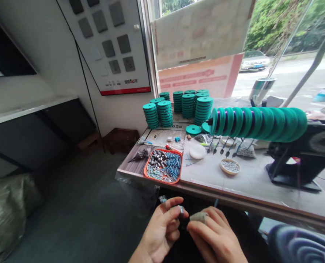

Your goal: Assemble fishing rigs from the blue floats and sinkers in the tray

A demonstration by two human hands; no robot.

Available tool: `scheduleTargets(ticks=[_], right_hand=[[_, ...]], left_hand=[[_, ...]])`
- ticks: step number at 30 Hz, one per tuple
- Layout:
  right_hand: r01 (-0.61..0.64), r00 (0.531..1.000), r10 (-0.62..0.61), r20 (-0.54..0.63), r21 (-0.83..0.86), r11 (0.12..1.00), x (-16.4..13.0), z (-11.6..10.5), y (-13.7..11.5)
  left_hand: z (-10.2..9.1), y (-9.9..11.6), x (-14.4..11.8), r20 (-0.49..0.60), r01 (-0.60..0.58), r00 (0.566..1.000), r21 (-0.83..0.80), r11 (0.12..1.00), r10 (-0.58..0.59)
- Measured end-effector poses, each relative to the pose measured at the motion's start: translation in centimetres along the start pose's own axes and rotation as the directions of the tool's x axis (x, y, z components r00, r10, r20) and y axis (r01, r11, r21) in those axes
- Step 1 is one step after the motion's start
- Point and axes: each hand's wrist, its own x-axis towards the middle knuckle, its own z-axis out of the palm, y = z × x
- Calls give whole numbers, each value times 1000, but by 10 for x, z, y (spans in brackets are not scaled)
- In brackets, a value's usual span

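Observation:
In front of the table edge my left hand is closed in a pinch, with a small shiny silvery piece at its thumb and fingertips. A small clear and bluish bit pokes out beside its index finger. My right hand is closed close by, its fingertips almost meeting the left ones. Pale tape wraps one of its fingers. What the right fingertips hold is hidden, though a thin blue tip shows behind the knuckles. Nearest on the table is an orange tray of small blue, grey and pale parts.
Stacks of green spools stand at the back. A row of green spools sits on a dark stand at right, with small weights hanging below. A round dish of small beads and a white disc lie mid-table.

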Motion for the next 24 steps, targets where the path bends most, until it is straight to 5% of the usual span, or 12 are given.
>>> scheduleTargets(ticks=[15,24], right_hand=[[14,999,-14,34,-5,1000,1,1,-1],[-75,996,71,-53,-77,994,0,-1,0]], left_hand=[[0,0,0,16,19,1000,14,1000,-19],[5,-1,-5,-18,-40,999,-5,999,40]])
